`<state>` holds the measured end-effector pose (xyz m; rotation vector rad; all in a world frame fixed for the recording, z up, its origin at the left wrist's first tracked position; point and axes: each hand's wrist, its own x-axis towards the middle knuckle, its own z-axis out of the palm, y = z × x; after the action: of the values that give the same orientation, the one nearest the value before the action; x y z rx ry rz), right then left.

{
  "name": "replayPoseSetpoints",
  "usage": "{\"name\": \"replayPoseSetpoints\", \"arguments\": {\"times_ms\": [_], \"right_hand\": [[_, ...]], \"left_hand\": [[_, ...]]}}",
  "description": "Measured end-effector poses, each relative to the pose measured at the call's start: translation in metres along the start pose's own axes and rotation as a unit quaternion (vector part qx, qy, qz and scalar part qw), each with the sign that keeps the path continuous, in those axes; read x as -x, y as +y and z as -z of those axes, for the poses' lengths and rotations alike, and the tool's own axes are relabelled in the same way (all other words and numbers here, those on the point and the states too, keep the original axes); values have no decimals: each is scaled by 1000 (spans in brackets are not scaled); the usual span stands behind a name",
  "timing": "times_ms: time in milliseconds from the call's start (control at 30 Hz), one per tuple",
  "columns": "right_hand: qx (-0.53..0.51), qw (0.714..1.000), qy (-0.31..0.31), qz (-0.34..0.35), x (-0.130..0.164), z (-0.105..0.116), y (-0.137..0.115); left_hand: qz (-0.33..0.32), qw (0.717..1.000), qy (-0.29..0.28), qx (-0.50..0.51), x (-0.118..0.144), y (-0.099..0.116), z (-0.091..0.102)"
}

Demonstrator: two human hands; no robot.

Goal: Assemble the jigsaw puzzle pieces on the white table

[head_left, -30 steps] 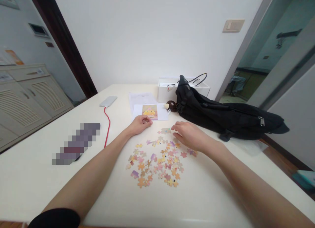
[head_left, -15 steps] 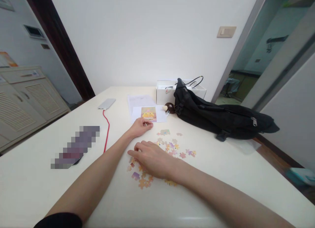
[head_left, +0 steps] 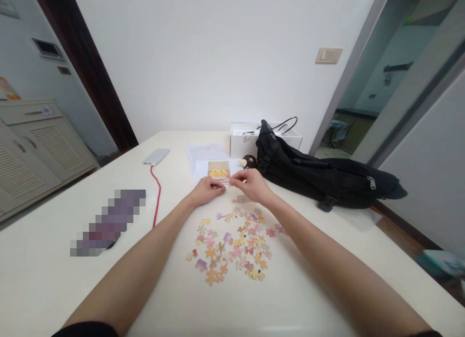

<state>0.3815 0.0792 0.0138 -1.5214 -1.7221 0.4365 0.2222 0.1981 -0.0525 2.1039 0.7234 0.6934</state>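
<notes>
**Inspector:** Head view. Report the hands.

**Operator:** I see the left hand (head_left: 208,189) and the right hand (head_left: 252,185) brought together at the far edge of the white table (head_left: 298,288), fingertips nearly meeting. Between them sits a small puzzle piece (head_left: 225,183); both sets of fingers pinch around it, though the piece is too small for me to tell which hand bears it.

**Inspector:** Location of the remaining pieces?

**Operator:** The loose puzzle pieces (head_left: 232,245) lie scattered on the table, nearer to me than the hands, between the two forearms. A few joined pieces (head_left: 241,199) lie just below the right hand.

**Inspector:** Surroundings?

**Operator:** Just beyond the hands lies a reference picture (head_left: 219,170) on white paper. A black bag (head_left: 319,174) stretches to the right, with a white box (head_left: 247,136) behind it. To the left, a red cable (head_left: 157,194) runs to a silver device (head_left: 156,156).
</notes>
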Motion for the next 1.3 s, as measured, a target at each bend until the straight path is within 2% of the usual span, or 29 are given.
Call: {"name": "replayPoseSetpoints", "arguments": {"times_ms": [33, 100, 200, 567, 833, 1100, 1300], "right_hand": [[16, 999, 10, -29, -5, 6, 11], [43, 998, -21, -48, -7, 10, 30], [74, 995, -55, -43, -2, 5, 44], [126, 990, -58, -15, 0, -6, 41], [142, 986, -88, -2, 0, -7, 43], [213, 976, -35, 40, 2, -15, 49], [166, 984, -10, 58, 3, -14, 46]], "left_hand": [[13, 1000, 4, -1, 0, 0, 0], [34, 999, 9, -2, -1, -1, -1], [48, 999, 13, -5, -1, -3, -1], [74, 997, 21, 17, -1, 0, -1], [63, 998, 14, 10, -2, -3, 0], [44, 999, 17, -2, -3, -8, -1], [61, 998, 21, 8, -2, -4, -2]]}}
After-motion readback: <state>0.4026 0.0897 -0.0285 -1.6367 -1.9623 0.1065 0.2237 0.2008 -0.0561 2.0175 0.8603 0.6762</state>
